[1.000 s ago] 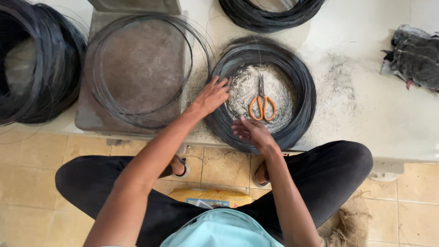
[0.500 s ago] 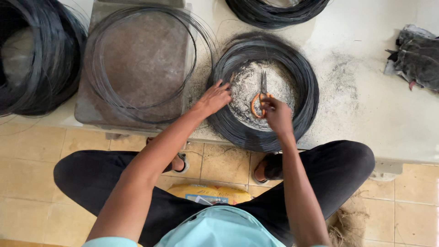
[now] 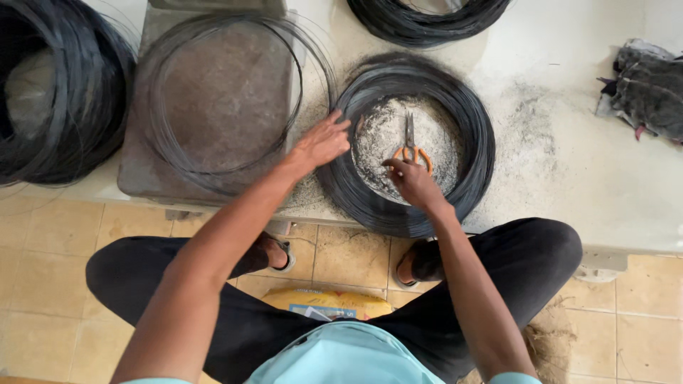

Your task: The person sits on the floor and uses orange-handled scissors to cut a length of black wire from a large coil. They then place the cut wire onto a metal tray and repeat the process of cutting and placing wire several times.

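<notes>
Black round wire coil (image 3: 416, 206) lies under spread left fingers (image 3: 334, 128); right fingers (image 3: 398, 167) touch orange-handled metal scissors (image 3: 410, 146), grip unclear.

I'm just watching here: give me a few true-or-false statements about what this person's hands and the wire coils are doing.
1. The right hand is at the orange-handled scissors. True.
2. The scissors lie outside the thick black wire coil. False: they lie inside its ring.
3. The left hand rests at that coil's left edge. True.
4. The thin wire loop lies on the tiled floor. False: it lies on a grey slab.
5. A dark rag pile lies at the far right. True.
</notes>
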